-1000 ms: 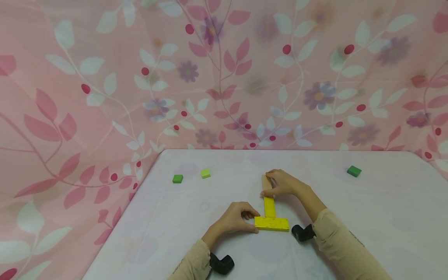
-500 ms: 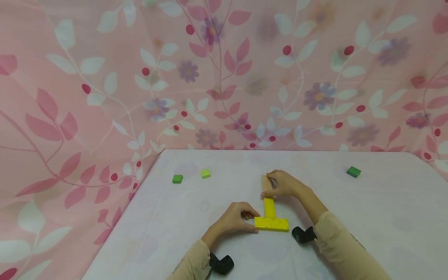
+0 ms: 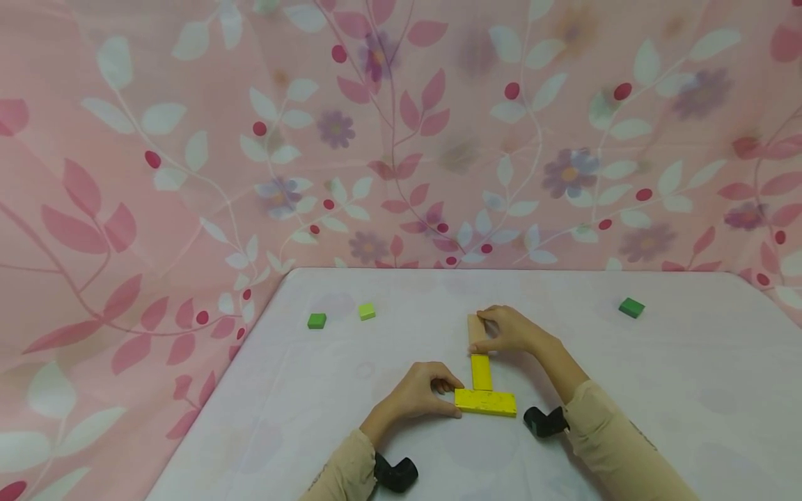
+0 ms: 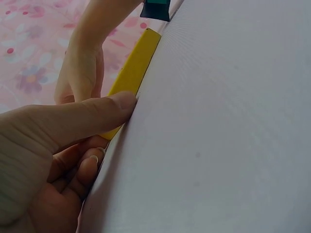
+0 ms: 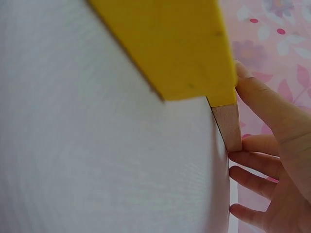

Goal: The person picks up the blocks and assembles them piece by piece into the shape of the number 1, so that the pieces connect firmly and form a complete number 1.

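In the head view a long yellow block (image 3: 486, 402) lies crosswise on the table. My left hand (image 3: 416, 391) pinches its left end, thumb on the near side and fingers behind, as the left wrist view also shows. A second yellow block (image 3: 482, 373) runs away from the middle of the long one, making a T. Beyond it, in line and end to end, lies a plain wooden block (image 3: 477, 334). My right hand (image 3: 514, 329) holds this wooden block between thumb and fingers. Its fingertips touch the wooden block (image 5: 227, 127) in the right wrist view.
Two small green blocks, one darker (image 3: 317, 321) and one lime (image 3: 367, 311), lie at the back left. Another green block (image 3: 631, 307) is at the back right. Black wrist cameras jut from both sleeves. A pink floral curtain (image 3: 401, 139) hangs behind the white-covered table (image 3: 250, 410).
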`<state>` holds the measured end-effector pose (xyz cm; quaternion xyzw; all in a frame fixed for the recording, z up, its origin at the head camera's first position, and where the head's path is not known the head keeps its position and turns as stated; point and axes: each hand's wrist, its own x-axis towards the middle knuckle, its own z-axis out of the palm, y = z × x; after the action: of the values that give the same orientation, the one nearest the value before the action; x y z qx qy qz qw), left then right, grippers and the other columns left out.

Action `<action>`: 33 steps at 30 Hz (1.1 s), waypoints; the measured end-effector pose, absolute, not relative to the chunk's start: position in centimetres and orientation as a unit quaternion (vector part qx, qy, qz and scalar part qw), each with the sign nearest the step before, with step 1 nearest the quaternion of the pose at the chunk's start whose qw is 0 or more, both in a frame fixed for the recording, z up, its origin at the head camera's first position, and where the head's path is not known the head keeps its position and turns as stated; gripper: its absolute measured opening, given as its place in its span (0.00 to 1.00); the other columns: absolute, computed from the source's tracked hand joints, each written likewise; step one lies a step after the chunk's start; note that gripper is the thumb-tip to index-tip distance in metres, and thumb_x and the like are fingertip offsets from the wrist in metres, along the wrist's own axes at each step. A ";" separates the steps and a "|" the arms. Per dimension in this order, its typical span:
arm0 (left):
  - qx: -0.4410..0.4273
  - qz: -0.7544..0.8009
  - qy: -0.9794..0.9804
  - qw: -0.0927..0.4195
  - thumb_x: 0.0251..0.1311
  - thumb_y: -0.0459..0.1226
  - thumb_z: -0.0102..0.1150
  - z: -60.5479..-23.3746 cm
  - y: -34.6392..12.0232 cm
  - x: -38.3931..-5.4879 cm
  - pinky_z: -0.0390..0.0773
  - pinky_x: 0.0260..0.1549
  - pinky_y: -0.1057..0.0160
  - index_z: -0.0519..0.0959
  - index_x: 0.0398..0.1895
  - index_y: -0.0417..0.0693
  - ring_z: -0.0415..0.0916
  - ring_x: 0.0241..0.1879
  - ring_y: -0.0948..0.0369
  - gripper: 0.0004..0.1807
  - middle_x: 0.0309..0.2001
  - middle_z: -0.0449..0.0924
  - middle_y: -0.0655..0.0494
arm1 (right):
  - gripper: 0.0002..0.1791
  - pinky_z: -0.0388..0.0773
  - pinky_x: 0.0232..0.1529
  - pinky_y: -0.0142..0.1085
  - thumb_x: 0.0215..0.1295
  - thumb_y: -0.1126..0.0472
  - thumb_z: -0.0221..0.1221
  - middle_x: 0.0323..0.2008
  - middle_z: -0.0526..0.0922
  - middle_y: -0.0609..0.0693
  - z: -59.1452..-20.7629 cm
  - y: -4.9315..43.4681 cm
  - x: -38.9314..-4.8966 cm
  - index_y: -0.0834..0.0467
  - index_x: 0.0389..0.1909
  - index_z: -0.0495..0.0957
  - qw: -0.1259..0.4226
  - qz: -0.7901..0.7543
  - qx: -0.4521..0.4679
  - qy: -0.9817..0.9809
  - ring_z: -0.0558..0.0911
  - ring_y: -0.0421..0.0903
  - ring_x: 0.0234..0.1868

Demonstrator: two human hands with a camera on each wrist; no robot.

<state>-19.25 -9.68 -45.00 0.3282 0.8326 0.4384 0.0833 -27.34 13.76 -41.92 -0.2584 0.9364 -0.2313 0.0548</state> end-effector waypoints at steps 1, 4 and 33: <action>0.328 0.438 0.833 0.082 0.38 0.34 0.77 -45.0 -9.7 -19.3 0.74 0.33 0.74 0.84 0.38 0.43 0.71 0.29 0.72 0.19 0.33 0.82 0.58 | 0.46 0.64 0.59 0.55 0.49 0.40 0.67 0.57 0.72 0.67 -42.0 13.8 -27.4 0.71 0.59 0.69 0.054 -0.231 -0.259 0.936 0.70 0.62 0.58; 0.327 0.435 0.835 0.079 0.38 0.35 0.77 -45.0 -9.6 -19.2 0.74 0.32 0.74 0.84 0.37 0.43 0.71 0.29 0.73 0.18 0.32 0.82 0.59 | 0.46 0.65 0.59 0.55 0.49 0.40 0.67 0.57 0.73 0.67 -42.1 13.8 -27.4 0.71 0.59 0.69 0.053 -0.233 -0.260 0.936 0.70 0.62 0.58; 0.321 0.437 0.837 0.073 0.37 0.36 0.78 -45.1 -9.6 -19.2 0.74 0.31 0.74 0.84 0.35 0.43 0.70 0.27 0.73 0.18 0.30 0.81 0.60 | 0.38 0.68 0.57 0.54 0.56 0.46 0.65 0.54 0.77 0.64 -42.1 15.8 -27.8 0.70 0.58 0.71 0.034 -0.306 -0.244 0.920 0.75 0.59 0.54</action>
<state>-19.17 -9.56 -45.07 0.3208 0.8373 0.4368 0.0728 -27.82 15.83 -42.10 -0.2441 0.9195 -0.3062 0.0345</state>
